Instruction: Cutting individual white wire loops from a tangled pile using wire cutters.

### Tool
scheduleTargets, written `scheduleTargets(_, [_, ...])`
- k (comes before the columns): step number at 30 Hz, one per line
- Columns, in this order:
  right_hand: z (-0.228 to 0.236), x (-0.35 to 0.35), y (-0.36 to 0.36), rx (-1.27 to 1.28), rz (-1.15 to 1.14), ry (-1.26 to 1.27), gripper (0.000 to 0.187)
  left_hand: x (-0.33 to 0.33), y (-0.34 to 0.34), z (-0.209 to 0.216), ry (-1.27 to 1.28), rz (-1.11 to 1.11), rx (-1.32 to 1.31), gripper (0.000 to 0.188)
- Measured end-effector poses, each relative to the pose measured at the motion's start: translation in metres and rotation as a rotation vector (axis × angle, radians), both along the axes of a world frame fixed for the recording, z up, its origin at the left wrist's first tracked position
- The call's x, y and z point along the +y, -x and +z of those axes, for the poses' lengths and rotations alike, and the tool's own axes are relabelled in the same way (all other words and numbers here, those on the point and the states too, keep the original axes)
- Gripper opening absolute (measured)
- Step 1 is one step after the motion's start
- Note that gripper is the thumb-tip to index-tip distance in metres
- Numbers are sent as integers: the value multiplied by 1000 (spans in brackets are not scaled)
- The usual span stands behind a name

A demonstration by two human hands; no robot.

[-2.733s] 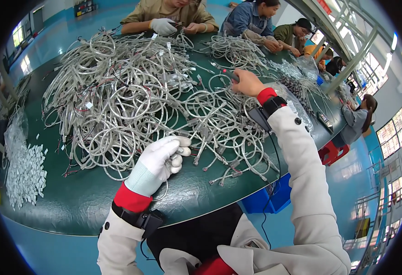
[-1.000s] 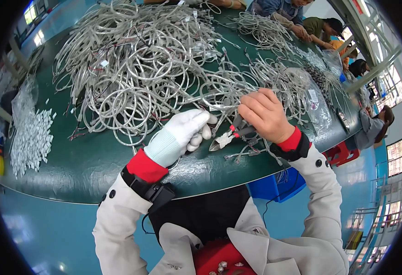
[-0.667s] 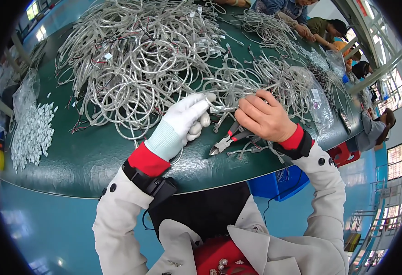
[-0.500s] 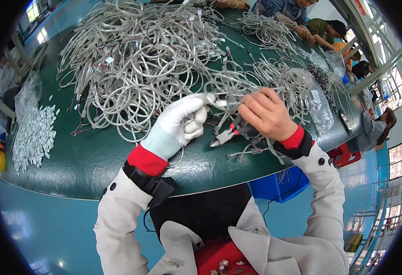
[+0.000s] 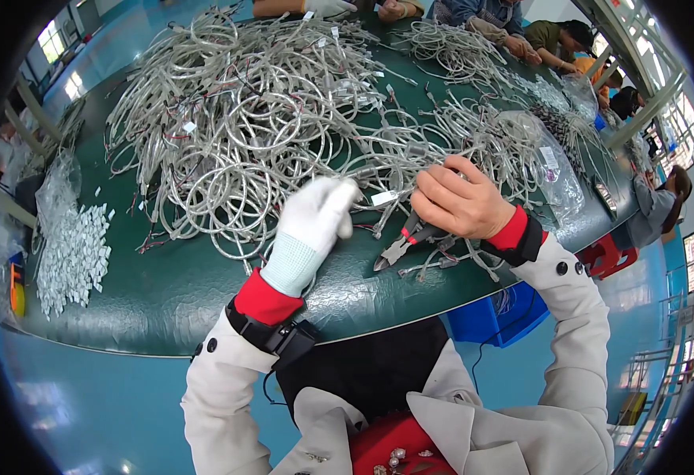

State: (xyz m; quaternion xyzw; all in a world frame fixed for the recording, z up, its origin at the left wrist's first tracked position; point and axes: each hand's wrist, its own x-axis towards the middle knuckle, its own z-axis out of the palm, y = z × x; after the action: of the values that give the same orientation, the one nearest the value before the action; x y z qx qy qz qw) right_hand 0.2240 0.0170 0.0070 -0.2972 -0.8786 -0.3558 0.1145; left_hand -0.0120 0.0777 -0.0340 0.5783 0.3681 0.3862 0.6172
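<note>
My right hand (image 5: 459, 198) is bare and closed around red-handled side cutters (image 5: 402, 244). Their metal jaws point down and left, just over the table. My left hand (image 5: 315, 214), in a white glove, has its fingers curled at the near edge of the cable pile (image 5: 268, 150). What the fingertips grip is hidden behind the glove. Between my hands, a white tag (image 5: 384, 197) shows among clear-jacketed, silvery cables. Several loose cable ends with connectors (image 5: 442, 261) lie under and beside the cutters.
A heap of small white pieces (image 5: 74, 261) lies at the left beside a clear plastic bag (image 5: 58, 186). More cables (image 5: 481, 134) and a clear bag (image 5: 557, 178) lie at the right. A blue bin (image 5: 501, 317) stands below the table (image 5: 204, 309). Other people work along the far side.
My left hand has turned so that its back faces up, and its fingertips have moved down and slightly left. The cutters stay in my right hand, shifted slightly. The whole view has shifted a little.
</note>
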Motion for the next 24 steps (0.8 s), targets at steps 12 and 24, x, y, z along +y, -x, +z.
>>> scheduleTargets(12, [23, -29, 14, 54, -51, 111, 20, -3, 6, 2, 324, -445, -36, 27])
scheduleTargets(24, [34, -119, 38, 886, -789, 1496, 25, -6, 5, 1, 366, -615, -23, 21])
